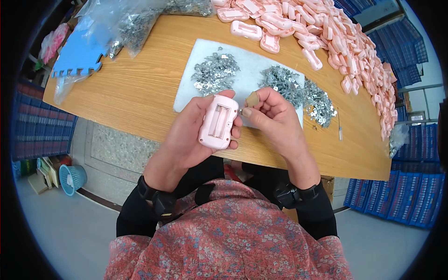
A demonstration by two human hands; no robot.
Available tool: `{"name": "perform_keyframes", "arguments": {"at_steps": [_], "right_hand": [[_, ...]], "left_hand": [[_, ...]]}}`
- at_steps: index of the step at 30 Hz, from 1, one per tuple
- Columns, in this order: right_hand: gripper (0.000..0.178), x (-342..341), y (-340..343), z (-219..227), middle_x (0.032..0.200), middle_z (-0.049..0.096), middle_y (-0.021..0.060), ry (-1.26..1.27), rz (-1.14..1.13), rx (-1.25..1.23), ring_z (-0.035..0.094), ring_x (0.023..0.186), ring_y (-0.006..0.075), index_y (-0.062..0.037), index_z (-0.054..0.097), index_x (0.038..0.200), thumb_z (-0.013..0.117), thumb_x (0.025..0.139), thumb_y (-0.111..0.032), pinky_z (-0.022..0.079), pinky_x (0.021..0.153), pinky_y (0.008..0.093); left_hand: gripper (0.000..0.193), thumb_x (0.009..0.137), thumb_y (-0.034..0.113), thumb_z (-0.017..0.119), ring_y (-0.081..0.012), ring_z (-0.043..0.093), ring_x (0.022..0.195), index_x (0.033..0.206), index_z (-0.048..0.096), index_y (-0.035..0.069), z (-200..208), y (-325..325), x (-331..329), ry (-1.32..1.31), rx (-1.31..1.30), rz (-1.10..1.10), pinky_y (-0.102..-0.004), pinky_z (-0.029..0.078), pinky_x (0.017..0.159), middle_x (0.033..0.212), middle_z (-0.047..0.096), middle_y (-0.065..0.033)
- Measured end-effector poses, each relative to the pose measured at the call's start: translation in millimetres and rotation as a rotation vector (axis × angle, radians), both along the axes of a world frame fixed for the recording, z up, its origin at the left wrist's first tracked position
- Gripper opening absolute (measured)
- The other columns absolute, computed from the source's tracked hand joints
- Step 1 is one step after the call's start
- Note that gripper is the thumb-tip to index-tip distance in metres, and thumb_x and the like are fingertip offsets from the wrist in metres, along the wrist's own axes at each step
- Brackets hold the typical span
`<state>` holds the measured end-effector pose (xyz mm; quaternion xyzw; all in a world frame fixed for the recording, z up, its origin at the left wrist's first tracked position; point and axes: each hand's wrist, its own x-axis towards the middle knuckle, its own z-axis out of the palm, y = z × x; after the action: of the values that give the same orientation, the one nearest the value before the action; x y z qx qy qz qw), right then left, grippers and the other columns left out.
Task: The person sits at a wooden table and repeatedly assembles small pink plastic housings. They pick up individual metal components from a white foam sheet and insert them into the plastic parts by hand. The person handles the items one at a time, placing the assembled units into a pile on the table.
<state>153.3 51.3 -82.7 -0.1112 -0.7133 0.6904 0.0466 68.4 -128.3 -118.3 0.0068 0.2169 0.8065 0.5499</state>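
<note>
My left hand (pixel 184 128) is wrapped round a pale pink plastic housing (pixel 216 132). Its open battery compartment faces up, with corner screw holes showing. My right hand (pixel 277 119) is at the housing's right edge, thumb and fingers pinching a small metal contact piece (pixel 240 112). A tan patch (pixel 252 99) is at the right index fingertip; whether it is a wrap or a loose piece I cannot tell. Beyond both hands lies a white foam sheet (pixel 249 56) bearing a left pile of flat metal pieces (pixel 214 72) and a right pile of metal pieces (pixel 282 84).
A heap of pink housings (pixel 322 32) covers the table's far right. More metal pieces (pixel 318 102) and a thin screwdriver-like tool (pixel 340 128) lie right of the foam. Clear plastic bags (pixel 135 28) and a blue foam mat (pixel 84 51) occupy the far left.
</note>
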Motion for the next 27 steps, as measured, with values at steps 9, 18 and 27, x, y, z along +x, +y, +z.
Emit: {"name": "perform_keyframes", "arguments": {"at_steps": [9, 18, 27], "right_hand": [[0.013, 35, 15, 0, 0.088, 0.063, -0.0040, 0.022, -0.041, -0.064, 0.057, 0.079, 0.0008, -0.0030, 0.061, 0.105, 0.065, 0.092, -0.002, 0.046, 0.071, 0.0181], [0.014, 59, 30, -7, 0.090, 0.064, -0.0035, 0.013, -0.053, -0.100, 0.058, 0.080, 0.0021, -0.0020, 0.062, 0.104, 0.066, 0.091, -0.001, 0.047, 0.074, 0.0199], [0.008, 70, 16, 1, 0.115, 0.065, 0.0057, -0.050, -0.078, -0.610, 0.058, 0.095, 0.0090, -0.0042, 0.063, 0.098, 0.068, 0.092, -0.006, 0.047, 0.087, 0.0251]], "left_hand": [[0.051, 0.104, 0.035, 0.034, -0.0200, 0.066, 0.082, 0.141, 0.043, 0.002, 10, 20, 18, 0.243, -0.025, -0.040, -0.0356, 0.057, 0.072, 0.098, 0.067, -0.0123], [0.061, 0.102, 0.045, 0.034, -0.0214, 0.066, 0.081, 0.142, 0.043, 0.000, 8, 35, 23, 0.394, -0.009, -0.057, -0.0349, 0.056, 0.072, 0.100, 0.065, -0.0143], [0.058, 0.100, 0.036, 0.036, -0.0247, 0.063, 0.103, 0.148, 0.036, 0.003, 27, 53, 23, 0.558, -0.014, 0.217, -0.0417, 0.052, 0.092, 0.115, 0.061, -0.0152]]}}
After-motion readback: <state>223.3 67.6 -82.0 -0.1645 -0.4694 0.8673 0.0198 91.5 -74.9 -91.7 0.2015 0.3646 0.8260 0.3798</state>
